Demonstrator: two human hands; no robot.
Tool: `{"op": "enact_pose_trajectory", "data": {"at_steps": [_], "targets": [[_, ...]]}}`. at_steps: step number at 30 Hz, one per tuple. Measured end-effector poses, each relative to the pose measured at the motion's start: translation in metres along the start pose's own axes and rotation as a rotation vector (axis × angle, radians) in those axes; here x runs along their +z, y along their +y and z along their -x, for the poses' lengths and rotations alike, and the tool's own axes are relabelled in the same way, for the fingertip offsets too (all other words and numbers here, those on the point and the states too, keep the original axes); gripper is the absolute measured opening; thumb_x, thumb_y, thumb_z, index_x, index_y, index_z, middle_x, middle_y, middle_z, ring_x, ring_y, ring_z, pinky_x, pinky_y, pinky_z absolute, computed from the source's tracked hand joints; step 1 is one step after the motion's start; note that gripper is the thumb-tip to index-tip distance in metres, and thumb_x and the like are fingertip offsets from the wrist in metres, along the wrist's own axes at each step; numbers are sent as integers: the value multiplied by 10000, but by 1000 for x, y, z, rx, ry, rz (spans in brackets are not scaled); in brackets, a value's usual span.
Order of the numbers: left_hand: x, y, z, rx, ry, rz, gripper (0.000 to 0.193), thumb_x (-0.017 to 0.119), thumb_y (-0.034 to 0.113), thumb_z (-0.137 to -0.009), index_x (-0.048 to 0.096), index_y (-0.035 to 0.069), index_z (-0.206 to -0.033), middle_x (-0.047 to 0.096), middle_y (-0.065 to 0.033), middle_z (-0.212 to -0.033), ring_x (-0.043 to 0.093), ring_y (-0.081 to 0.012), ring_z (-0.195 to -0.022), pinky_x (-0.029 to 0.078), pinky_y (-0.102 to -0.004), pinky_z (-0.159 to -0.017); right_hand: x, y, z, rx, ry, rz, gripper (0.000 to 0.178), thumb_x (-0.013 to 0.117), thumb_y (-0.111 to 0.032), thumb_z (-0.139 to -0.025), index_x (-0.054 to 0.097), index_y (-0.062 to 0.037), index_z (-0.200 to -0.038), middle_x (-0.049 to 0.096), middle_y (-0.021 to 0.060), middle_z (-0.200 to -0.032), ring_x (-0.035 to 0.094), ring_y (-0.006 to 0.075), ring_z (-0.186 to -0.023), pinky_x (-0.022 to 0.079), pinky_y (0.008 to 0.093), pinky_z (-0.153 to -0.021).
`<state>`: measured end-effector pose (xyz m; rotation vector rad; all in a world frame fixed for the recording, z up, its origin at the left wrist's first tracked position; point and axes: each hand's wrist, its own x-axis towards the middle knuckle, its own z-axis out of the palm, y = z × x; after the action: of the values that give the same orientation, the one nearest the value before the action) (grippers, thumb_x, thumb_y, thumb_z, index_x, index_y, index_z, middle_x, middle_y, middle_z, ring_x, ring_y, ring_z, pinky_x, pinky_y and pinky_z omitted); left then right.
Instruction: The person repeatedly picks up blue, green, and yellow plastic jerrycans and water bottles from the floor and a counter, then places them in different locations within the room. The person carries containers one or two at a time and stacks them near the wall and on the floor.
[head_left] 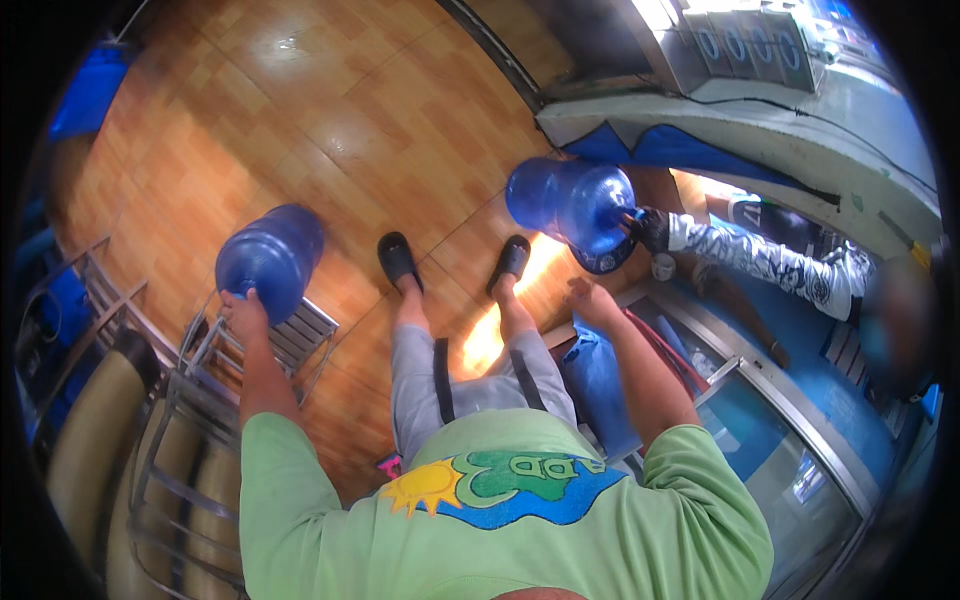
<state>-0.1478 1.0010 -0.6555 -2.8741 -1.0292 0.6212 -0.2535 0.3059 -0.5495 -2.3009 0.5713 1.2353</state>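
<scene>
My left hand [245, 313] is closed around the neck of a large blue water jug [270, 258], which lies tilted in the air or against a small metal chair; I cannot tell which. My right hand [594, 301] holds nothing, its fingers loosely apart and slightly bent. Just beyond it is a second blue water jug [570, 200], on its side with its neck toward the right. A co-worker's dark-gloved hand [650, 230], at the end of a patterned sleeve, grips that jug's neck.
A slatted metal chair [300, 335] stands by my left arm, with metal racking [180, 480] behind it. On the right are a glass-topped case [780, 440], a blue bag-like thing [597, 380] and a pale counter [740, 140]. Tiled floor [330, 120] stretches ahead.
</scene>
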Motion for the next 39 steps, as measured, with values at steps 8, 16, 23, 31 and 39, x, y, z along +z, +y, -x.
{"op": "enact_pose_trajectory", "data": {"at_steps": [8,16,23,31,39], "targets": [[20,-5,-9,23,65,-49,730,600,422,-907,277,30,-1432,450,-282,-1332,493,-453,-1189,433,-509,-977,-69,-6,-66,-256,665,595,496,673,-210,-758,573,-95,-1230,504,154,-1316,437,356,-1265,308,488,-1076],[10,-12,-18,93,-7,161,629,722,199,-792,439,30,-1327,530,-257,-1287,506,-419,-1198,405,-476,-1018,-126,17,-172,-70,662,457,742,722,-521,-741,528,-55,-1285,545,218,-1262,475,388,-1230,456,477,-970],[-11,-25,-26,29,-81,223,626,774,254,-752,495,86,-1287,555,-231,-1256,548,-369,-1161,432,-438,-995,-101,-11,-186,25,427,342,599,719,-367,-709,614,-72,-1219,649,211,-1140,622,364,-1067,477,450,-918],[-52,-41,-109,-14,-13,251,612,782,292,-747,524,83,-1262,617,-200,-1192,595,-353,-1115,462,-425,-954,-18,-162,-148,-153,441,317,453,720,-305,-751,640,-126,-1159,633,207,-1043,639,399,-955,516,461,-827],[-10,-59,-208,13,44,255,690,762,398,-762,524,-26,-1253,602,-259,-1204,567,-406,-1148,446,-452,-978,43,-321,-162,-444,188,294,453,711,-265,-762,628,-165,-1195,631,177,-1052,634,352,-957,508,439,-839]]}}
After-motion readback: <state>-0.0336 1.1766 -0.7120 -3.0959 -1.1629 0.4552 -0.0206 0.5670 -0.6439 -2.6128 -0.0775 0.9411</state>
